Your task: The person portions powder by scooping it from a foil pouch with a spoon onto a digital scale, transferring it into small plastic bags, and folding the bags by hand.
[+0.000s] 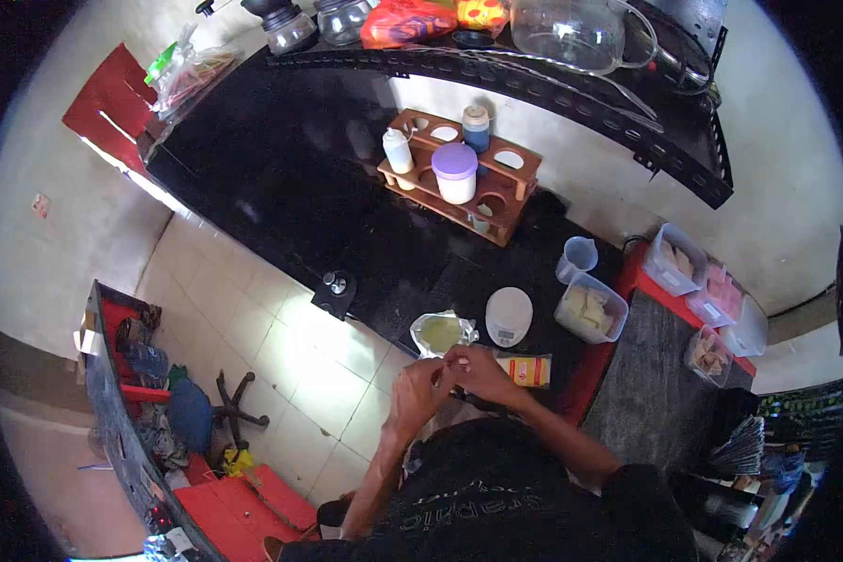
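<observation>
Both hands meet above the front edge of the black counter, near the foil. The fingers of my left hand (pixel 416 394) are bent and pinched together, touching the fingertips of my right hand (pixel 479 375), which are pinched too. Whatever lies between the fingertips is too small to make out. Just beyond them, crumpled foil (pixel 425 323) holds something pale green (pixel 441 332). A white digital scale (pixel 510 309) lies to the right of the foil. Next to my right hand is a yellow and red packet (pixel 531 371).
A wooden rack (pixel 510 211) holds a purple-lidded jar (pixel 455 178) and bottles. Right of the scale stand a plastic cup (pixel 579 254) and a tub of pale pieces (pixel 591 309). More tubs (pixel 674 260) line the right side. A loaded black shelf (pixel 553 84) overhangs the counter.
</observation>
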{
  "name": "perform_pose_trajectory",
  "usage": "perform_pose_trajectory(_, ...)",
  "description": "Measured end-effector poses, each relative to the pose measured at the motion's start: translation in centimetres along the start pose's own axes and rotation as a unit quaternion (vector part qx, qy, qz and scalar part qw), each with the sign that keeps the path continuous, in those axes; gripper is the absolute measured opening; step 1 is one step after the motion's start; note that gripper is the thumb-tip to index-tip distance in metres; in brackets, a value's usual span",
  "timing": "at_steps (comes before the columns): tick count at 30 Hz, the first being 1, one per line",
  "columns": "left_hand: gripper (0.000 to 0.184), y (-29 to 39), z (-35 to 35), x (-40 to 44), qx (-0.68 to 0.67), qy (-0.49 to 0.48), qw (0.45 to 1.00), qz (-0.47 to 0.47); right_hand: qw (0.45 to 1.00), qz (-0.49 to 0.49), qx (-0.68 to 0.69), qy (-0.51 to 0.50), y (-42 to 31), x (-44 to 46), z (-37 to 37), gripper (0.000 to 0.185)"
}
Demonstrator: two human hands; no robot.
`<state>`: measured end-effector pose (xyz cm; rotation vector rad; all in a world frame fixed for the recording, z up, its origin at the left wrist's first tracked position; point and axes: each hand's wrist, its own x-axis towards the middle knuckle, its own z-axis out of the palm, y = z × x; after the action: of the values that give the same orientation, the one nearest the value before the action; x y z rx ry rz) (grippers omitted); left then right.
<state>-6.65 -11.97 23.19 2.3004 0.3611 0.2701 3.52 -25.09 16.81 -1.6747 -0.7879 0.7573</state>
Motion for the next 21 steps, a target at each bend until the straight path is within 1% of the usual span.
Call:
perform_pose_trajectory(1, 0.023, 0.0, -0.3, -0.1, 0.017, 0.002, 0.999, 0.044, 1.000, 0.013, 0.025, -0.004, 0.0, 0.0, 0.2, 0.022)
perform_pose_trajectory(2, 0.023, 0.2, -0.5, 0.0, 0.018, 0.003, 0.999, 0.044, 1.000, 0.012, 0.025, -0.005, -1.6, 0.1, 0.1, 0.022)
perform_pose_trajectory(3, 0.023, 0.3, -0.7, 0.0, 0.052, -0.004, 0.998, 0.038, 0.996, 0.025, -0.078, 0.035, -4.2, 0.0, -0.1, 0.021)
perform_pose_trajectory(4, 0.023, 0.4, -0.8, 0.2, 0.086, -0.010, 0.996, 0.032, 0.980, 0.037, -0.180, 0.074, -5.7, 0.3, -0.3, 0.020)
perform_pose_trajectory(5, 0.023, 0.6, -1.1, 0.3, 0.088, -0.010, 0.996, 0.032, 0.981, 0.036, -0.179, 0.074, -5.6, 0.6, -0.3, 0.020)
perform_pose_trajectory(7, 0.022, 1.0, -1.9, 1.2, 0.073, 0.022, 0.997, 0.024, 0.964, -0.091, -0.186, 0.169, -5.1, 1.1, 0.1, 0.025)
perform_pose_trajectory(8, 0.018, 0.7, -2.6, 1.7, 0.030, 0.006, 0.999, 0.037, 0.968, -0.090, -0.153, 0.175, -5.1, 1.4, -0.2, 0.023)
perform_pose_trajectory(9, 0.018, 0.5, -2.9, 2.0, 0.032, 0.007, 0.999, 0.039, 0.968, -0.092, -0.152, 0.176, -4.8, 1.6, -0.4, 0.023)
perform_pose_trajectory(11, 0.014, 0.0, -3.4, 2.5, -0.082, 0.022, 0.993, 0.082, 0.981, -0.023, -0.067, 0.181, -3.9, 1.8, -1.1, 0.022)
perform_pose_trajectory(12, 0.027, 0.0, -3.8, 2.4, -0.037, 0.005, 0.996, 0.083, 0.985, -0.014, 0.030, 0.170, -3.5, 1.8, -1.5, 0.021)
perform_pose_trajectory(13, 0.027, 0.4, -3.8, 2.3, -0.038, 0.003, 0.996, 0.086, 0.984, -0.014, 0.030, 0.174, -3.2, 1.6, -1.9, 0.021)
perform_pose_trajectory(15, 0.050, 2.4, -3.9, 1.9, 0.052, 0.073, 0.980, 0.175, 0.988, -0.034, 0.096, 0.115, -4.0, 0.9, -2.7, 0.018)
perform_pose_trajectory(16, 0.060, 2.7, -3.8, 1.8, 0.054, 0.024, 0.983, 0.176, 0.988, -0.034, 0.095, 0.117, -4.2, 0.5, -3.0, 0.018)
perform_pose_trajectory(17, 0.060, 2.8, -3.7, 1.9, 0.054, 0.025, 0.982, 0.177, 0.992, -0.043, 0.072, 0.099, -4.3, 0.4, -3.2, 0.018)
perform_pose_trajectory(18, 0.058, 2.8, -3.5, 2.0, 0.067, 0.002, 0.979, 0.192, 0.994, -0.051, 0.050, 0.080, -4.5, 0.3, -3.3, 0.018)
perform_pose_trajectory(19, 0.057, 2.6, -3.4, 1.9, 0.082, -0.021, 0.975, 0.204, 0.994, -0.051, 0.050, 0.078, -4.6, 0.3, -3.3, 0.018)
perform_pose_trajectory(21, 0.055, 2.1, -3.2, 2.0, 0.079, -0.031, 0.973, 0.217, 0.994, -0.040, 0.045, 0.087, -4.8, 0.2, -3.4, 0.017)
